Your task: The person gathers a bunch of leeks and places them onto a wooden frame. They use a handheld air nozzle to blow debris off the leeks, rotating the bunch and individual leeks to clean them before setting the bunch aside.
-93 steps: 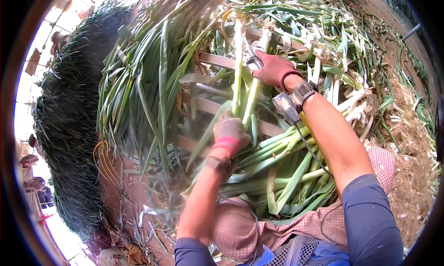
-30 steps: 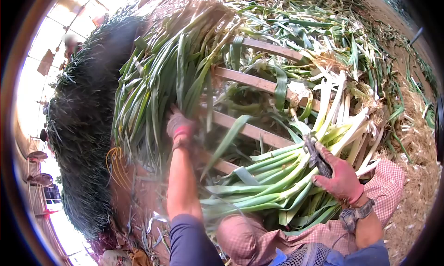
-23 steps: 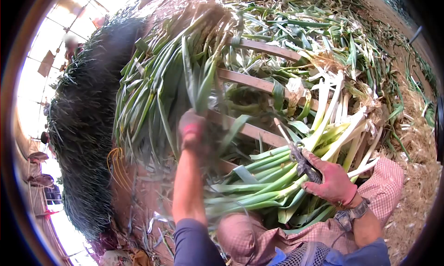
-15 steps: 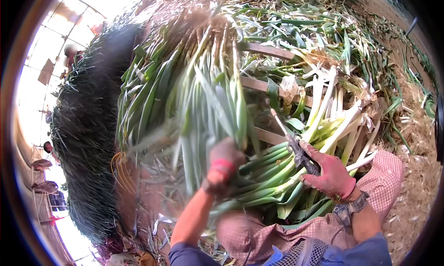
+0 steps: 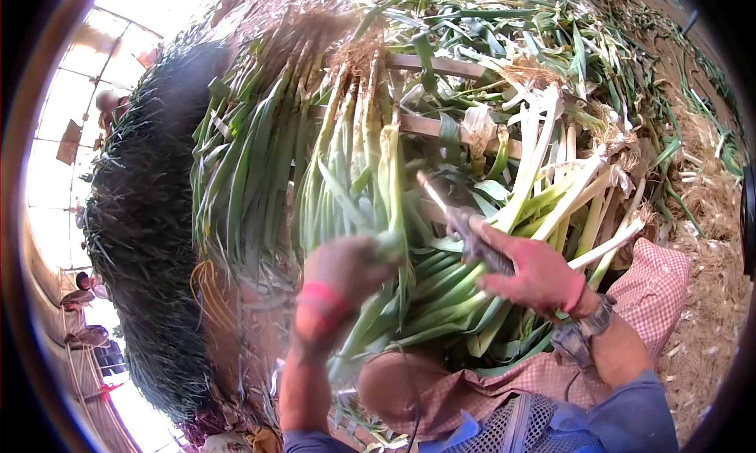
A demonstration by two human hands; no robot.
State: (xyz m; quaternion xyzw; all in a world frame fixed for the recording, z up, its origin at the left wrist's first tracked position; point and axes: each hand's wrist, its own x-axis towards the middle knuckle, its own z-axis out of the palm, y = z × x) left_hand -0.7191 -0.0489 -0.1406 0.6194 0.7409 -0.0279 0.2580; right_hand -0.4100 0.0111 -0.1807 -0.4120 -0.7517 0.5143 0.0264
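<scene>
From my feed, the left hand [image 5: 340, 276] is blurred, but its gloved fingers look clenched around a bunch of leeks [image 5: 358, 162]. The bunch stands upright just in front of the body, with its roots [image 5: 361, 58] at the far end. I take it that this grip low on the leaves keeps the stalks together and brings the root end within reach. The right hand [image 5: 535, 273] has its fingers wrapped round the dark handle of a knife [image 5: 461, 225], and the blade points far-left toward the bunch without touching it. Under that hand a pile of stalks [image 5: 472, 295] lies across a checked cloth [image 5: 668, 276] on the lap, white ends to the right, probably kept close for easy stacking. Wooden slats [image 5: 431, 127] run behind, and a larger heap of leeks [image 5: 236, 154] leans to the left.
</scene>
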